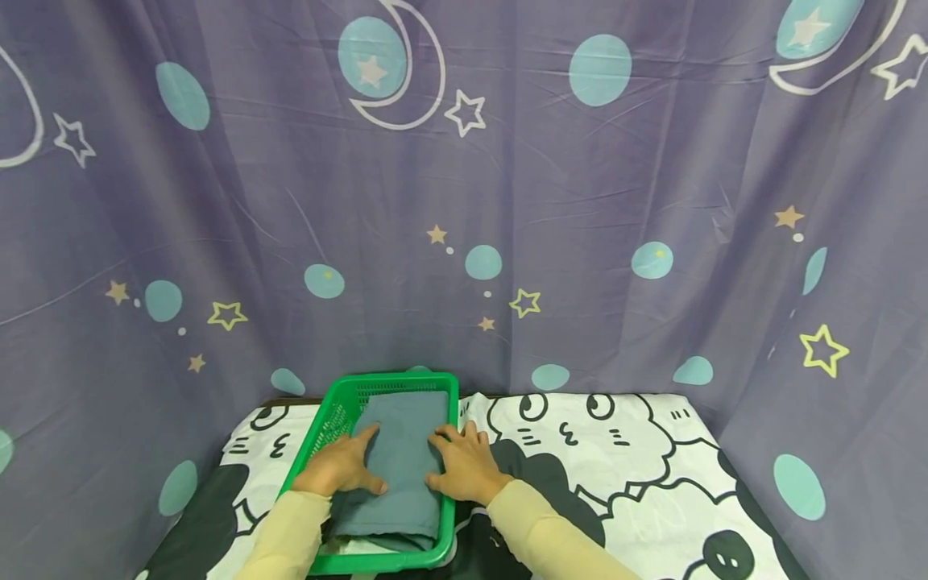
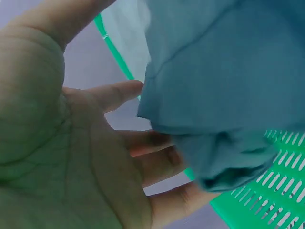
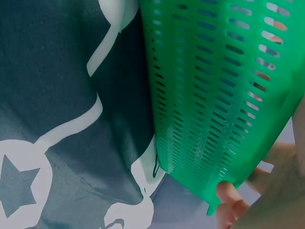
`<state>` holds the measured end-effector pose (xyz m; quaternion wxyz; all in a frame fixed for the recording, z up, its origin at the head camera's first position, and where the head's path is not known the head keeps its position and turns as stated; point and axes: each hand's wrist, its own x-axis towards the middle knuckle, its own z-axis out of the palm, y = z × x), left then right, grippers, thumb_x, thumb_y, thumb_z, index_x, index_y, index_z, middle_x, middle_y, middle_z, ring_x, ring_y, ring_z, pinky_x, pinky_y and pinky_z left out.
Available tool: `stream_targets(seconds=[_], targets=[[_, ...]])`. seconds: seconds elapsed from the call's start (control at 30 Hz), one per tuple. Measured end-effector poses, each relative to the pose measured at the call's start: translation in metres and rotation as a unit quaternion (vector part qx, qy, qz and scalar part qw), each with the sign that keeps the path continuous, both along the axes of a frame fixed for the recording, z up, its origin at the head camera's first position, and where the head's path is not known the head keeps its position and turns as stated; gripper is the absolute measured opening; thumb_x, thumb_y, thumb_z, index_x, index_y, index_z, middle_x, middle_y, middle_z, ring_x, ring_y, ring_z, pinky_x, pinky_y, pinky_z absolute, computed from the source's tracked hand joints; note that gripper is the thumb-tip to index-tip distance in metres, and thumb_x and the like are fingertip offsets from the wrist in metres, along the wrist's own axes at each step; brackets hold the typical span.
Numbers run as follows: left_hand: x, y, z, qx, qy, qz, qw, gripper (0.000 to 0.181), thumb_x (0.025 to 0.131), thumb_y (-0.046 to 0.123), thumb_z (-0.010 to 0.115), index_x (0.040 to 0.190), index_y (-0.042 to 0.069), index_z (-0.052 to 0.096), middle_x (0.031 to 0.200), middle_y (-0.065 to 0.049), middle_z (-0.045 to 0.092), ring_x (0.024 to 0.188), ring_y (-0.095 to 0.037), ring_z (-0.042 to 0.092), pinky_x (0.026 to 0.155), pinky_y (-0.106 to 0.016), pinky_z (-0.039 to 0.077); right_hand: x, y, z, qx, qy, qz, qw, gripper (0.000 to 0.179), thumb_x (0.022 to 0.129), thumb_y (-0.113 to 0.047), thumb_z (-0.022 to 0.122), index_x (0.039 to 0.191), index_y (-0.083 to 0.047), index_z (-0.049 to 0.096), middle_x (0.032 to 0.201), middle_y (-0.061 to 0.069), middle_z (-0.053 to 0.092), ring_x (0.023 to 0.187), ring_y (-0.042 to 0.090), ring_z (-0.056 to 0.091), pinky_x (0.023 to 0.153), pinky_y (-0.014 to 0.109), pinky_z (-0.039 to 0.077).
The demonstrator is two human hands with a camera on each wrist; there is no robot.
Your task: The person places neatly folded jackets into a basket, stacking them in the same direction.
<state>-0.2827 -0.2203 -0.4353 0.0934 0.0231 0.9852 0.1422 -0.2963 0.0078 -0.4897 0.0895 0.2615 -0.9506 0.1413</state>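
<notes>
A folded grey-blue cloth (image 1: 406,451) lies in a green perforated plastic basket (image 1: 391,561), with a looser, crumpled fold under its near edge. My left hand (image 1: 337,467) reaches over the left rim, thumb and fingers spread along the cloth's left side. In the left wrist view its fingertips touch the edge of the cloth and pass partly behind it. Across the right rim lies my right hand (image 1: 470,467), thumb and index finger at the cloth's right edge. The right wrist view shows its other fingertips (image 3: 228,193) by the outer side of the basket.
Beneath the basket spreads a black-and-white cartoon-print cover (image 1: 652,515), reaching farther to the right. A purple curtain (image 1: 406,185) with moons and stars hangs behind and on both sides. Something whitish (image 1: 355,548) shows under the cloth at the basket's near end.
</notes>
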Motion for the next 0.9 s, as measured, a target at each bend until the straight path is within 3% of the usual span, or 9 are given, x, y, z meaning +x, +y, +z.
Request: stream_targets(seconds=[0.3,0.67,0.77,0.9], targets=[[-0.007,-0.003,-0.010,-0.008,-0.035,0.016,0.9992,0.113,0.065,0.043,0.097,0.159,0.015,0.039,0.155,-0.043,0.031,0.139,-0.065,0.034,0.104,-0.074,0.039,-0.002,-0.004,0.003,0.023,-0.045,-0.009,0.9987,0.066,0.084,-0.051,0.076,0.142,-0.023,0.062,0.146,-0.003,0.057,0.109,0.024,0.046,0.082,0.036,0.036],[-0.012,-0.003,-0.016,-0.008,-0.047,0.028,0.9985,0.112,0.064,0.043,0.097,0.158,0.015,0.041,0.156,-0.041,0.031,0.137,-0.065,0.037,0.102,-0.074,0.041,-0.006,-0.004,0.002,0.031,-0.060,-0.005,0.9977,0.065,0.085,-0.051,0.074,0.143,-0.025,0.062,0.148,-0.005,0.056,0.111,0.025,0.048,0.086,0.039,0.039],[-0.010,-0.001,-0.014,-0.011,-0.043,0.027,0.9987,0.111,0.066,0.044,0.096,0.158,0.015,0.041,0.156,-0.041,0.031,0.138,-0.065,0.036,0.104,-0.075,0.039,-0.006,0.000,0.000,0.003,-0.059,0.005,0.9983,0.064,0.087,-0.049,0.073,0.144,-0.023,0.061,0.148,-0.003,0.056,0.113,0.026,0.048,0.087,0.041,0.039],[-0.003,0.002,-0.007,-0.031,-0.024,0.020,0.9990,0.105,0.068,0.047,0.093,0.155,0.012,0.045,0.155,-0.040,0.035,0.137,-0.065,0.038,0.104,-0.076,0.038,-0.006,0.009,-0.007,-0.070,-0.055,0.032,0.9955,0.060,0.091,-0.045,0.071,0.144,-0.020,0.060,0.147,0.000,0.057,0.110,0.024,0.047,0.084,0.038,0.037]])
